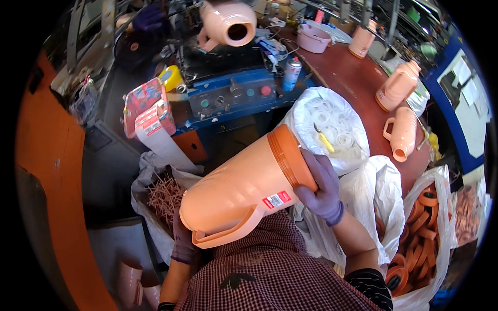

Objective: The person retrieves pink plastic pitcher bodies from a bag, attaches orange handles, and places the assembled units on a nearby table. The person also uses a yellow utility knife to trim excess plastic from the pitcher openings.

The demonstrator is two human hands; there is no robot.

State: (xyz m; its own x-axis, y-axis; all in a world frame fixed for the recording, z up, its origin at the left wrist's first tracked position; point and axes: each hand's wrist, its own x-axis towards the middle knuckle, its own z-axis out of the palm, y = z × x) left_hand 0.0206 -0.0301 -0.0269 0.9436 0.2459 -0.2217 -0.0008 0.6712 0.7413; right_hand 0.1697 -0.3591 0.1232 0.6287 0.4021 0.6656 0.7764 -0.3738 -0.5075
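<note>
A peach plastic jug [236, 179] lies slantwise across my lap, its handle [233, 230] turned toward me and a small printed label near the middle of its side. Around its upper right end sits a darker orange ring [291, 158]. My right hand [322, 189], in a purple glove, grips that ringed end, thumb on the near side. Down at the lower left end, my left hand [184, 241], gloved the same way, holds the jug from beneath. Its fingers are mostly hidden behind the jug.
Nearby stand a white-lined container of clear rings [336, 111] with a yellow-handled tool [325, 139], a bag of orange rings [423, 228] and a bag of thin brown sticks [165, 199]. Ahead is a blue machine [228, 96] with buttons; peach jugs [402, 133] rest on the red table [345, 70].
</note>
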